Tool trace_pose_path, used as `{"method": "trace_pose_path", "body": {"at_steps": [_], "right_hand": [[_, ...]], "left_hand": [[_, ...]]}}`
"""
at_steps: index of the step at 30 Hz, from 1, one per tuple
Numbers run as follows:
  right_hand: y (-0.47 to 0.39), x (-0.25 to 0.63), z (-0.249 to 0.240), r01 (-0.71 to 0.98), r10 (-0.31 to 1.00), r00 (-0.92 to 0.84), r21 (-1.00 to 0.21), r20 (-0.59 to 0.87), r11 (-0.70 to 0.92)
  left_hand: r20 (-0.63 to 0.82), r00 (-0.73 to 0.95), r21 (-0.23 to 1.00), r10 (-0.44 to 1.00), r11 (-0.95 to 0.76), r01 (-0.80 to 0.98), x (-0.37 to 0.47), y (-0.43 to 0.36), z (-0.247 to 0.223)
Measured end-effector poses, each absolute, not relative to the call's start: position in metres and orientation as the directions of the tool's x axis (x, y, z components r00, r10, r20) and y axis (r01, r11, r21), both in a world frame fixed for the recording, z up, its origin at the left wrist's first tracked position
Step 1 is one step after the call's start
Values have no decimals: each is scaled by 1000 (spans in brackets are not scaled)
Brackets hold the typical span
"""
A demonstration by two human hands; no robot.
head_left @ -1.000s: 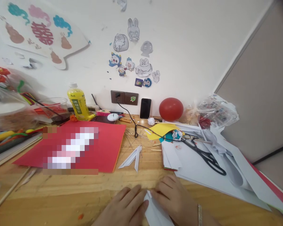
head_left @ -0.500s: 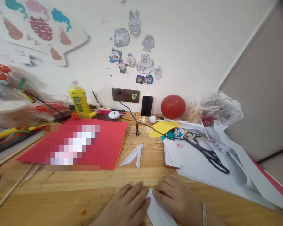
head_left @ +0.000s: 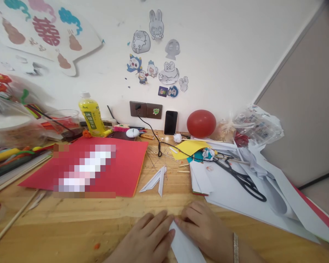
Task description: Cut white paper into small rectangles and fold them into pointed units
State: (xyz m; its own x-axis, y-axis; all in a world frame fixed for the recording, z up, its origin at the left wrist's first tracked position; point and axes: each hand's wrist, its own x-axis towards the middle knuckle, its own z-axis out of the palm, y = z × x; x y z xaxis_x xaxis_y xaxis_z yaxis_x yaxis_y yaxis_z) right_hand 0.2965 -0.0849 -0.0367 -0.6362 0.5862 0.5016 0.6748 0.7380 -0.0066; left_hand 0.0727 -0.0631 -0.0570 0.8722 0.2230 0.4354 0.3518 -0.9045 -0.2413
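Observation:
A folded piece of white paper (head_left: 185, 244) lies on the wooden table at the bottom of the view, narrowing to a point at its far end. My left hand (head_left: 151, 235) holds its left edge, the thumb on top and the fingers close together. On the other side, my right hand (head_left: 201, 226) has curled fingers and its thumb pressed at the paper's tip. Both hands meet near that tip; the paper's near end runs out of view. Beyond them lie narrow folded white paper strips (head_left: 155, 180).
Left of the strips is a red sheet (head_left: 126, 164). On the right, black-handled scissors (head_left: 244, 179) rest on white sheets (head_left: 224, 193), beside a stack of small white papers (head_left: 200, 177). A phone (head_left: 170, 123), a red balloon (head_left: 201, 123) and a yellow drink bottle (head_left: 91, 115) stand by the wall.
My right hand has shifted slightly left and away from me, bringing its thumb closer to the left fingertips at the paper's tip. My left hand has barely moved.

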Motion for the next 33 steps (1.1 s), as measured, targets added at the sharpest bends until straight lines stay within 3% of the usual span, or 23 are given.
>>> {"method": "trace_pose_path", "body": {"at_steps": [6, 14, 18, 24, 28, 33], "right_hand": [[-85, 299, -38, 690, 603, -632, -1, 486, 724], [-90, 298, -41, 689, 628, -664, 6, 406, 725], [-92, 293, -34, 720, 677, -601, -81, 426, 690], [-93, 300, -22, 738, 768, -567, -230, 299, 634], [-92, 308, -16, 757, 778, -562, -205, 280, 620], [-93, 314, -15, 718, 712, -595, -152, 373, 679]], "left_hand": [[271, 919, -257, 285, -899, 354, 72, -69, -34], [275, 926, -258, 260, -908, 331, 77, -70, -33], [302, 920, -238, 251, -914, 328, 75, -69, -42], [249, 928, -154, 279, -934, 322, 77, -65, -46], [238, 923, -182, 303, -919, 349, 77, -68, -38], [265, 918, -233, 296, -904, 359, 75, -72, -32]]}}
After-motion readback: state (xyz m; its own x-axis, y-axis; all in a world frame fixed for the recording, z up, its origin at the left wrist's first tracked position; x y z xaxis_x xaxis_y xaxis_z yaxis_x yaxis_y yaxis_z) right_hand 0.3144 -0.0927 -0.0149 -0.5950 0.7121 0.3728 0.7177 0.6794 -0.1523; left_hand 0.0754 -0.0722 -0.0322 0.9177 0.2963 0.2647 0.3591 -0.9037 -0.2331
